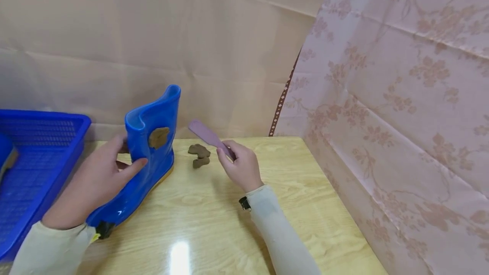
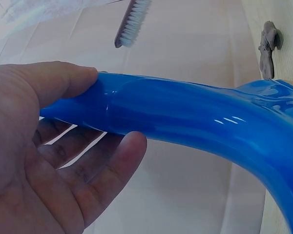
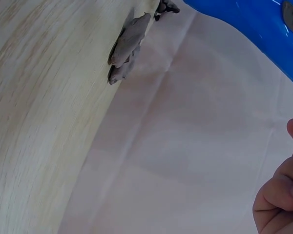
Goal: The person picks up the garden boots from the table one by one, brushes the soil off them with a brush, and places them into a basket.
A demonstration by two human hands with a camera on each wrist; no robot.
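Observation:
A blue rain boot point(image 1: 153, 118) stands on the table, its toe toward me and a brown patch of clay-like mud point(image 1: 158, 138) stuck on its shaft. My left hand point(image 1: 101, 175) grips the shaft from the left, thumb on one side and fingers round the other, as the left wrist view also shows. My right hand point(image 1: 242, 164) holds a pinkish-purple brush point(image 1: 206, 133) by its handle, apart from the boot. White bristles on the brush point(image 2: 135, 22) show in the left wrist view. Brown mud lumps point(image 1: 199, 151) lie on the table between the boot and my right hand.
A blue plastic basket point(image 1: 82, 135) stands at the left, with another blue boot point(image 1: 4, 147) partly in view inside it. Beige cloth point(image 1: 229, 54) hangs behind the wooden table point(image 1: 214, 224), and a pink floral cloth point(image 1: 401, 118) hangs along the right side.

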